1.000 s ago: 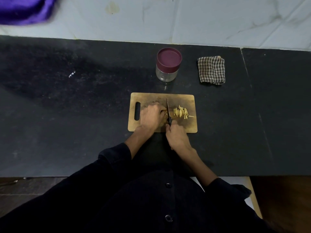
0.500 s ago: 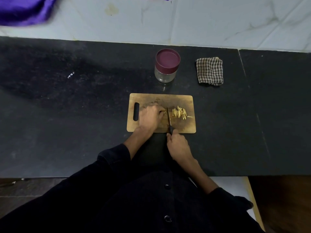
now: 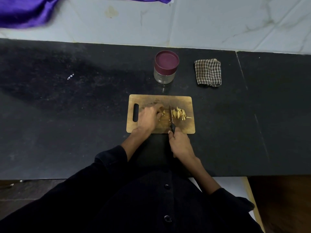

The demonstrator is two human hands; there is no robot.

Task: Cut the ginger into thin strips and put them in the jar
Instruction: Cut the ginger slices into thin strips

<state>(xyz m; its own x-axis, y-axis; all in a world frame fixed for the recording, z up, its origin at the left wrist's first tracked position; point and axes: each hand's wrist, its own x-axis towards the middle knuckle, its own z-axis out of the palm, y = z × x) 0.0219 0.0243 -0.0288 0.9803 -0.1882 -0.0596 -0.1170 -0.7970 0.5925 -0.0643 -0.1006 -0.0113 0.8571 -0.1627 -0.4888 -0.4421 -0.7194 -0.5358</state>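
A: Start at the left. What is the left hand (image 3: 149, 117) doing?

B: It rests on the cutting board (image 3: 185, 101), just right of the board's handle slot. Its fingers (image 3: 158, 109) are curled over a small piece of uncut ginger (image 3: 162, 112), pinning it down. Only a pale nub shows past the fingertips.

A: And next along?

B: The knife (image 3: 171, 115). Its blade stands just right of that nub, between the uncut piece and the cut pile, tip pointing away from the person. The right hand (image 3: 180, 145) is wrapped around the dark handle at the board's near edge.

A: So the step in hand is the slicing?

B: I judge so. A heap of ginger strips (image 3: 179, 113) already lies right of the blade, and little seems left under the left hand, so the cutting looks well along.

A: What does the next stroke call for?

B: Bringing the blade close against the nub for a thin slice, with the holding fingertips tucked back, since the piece is small.

A: And the jar (image 3: 165, 68)?

B: It stands on the worktop (image 3: 84, 115) beyond the board, maroon lid on, seemingly empty. It must be opened before any strips go in. A checked cloth (image 3: 208, 72) lies to its right.
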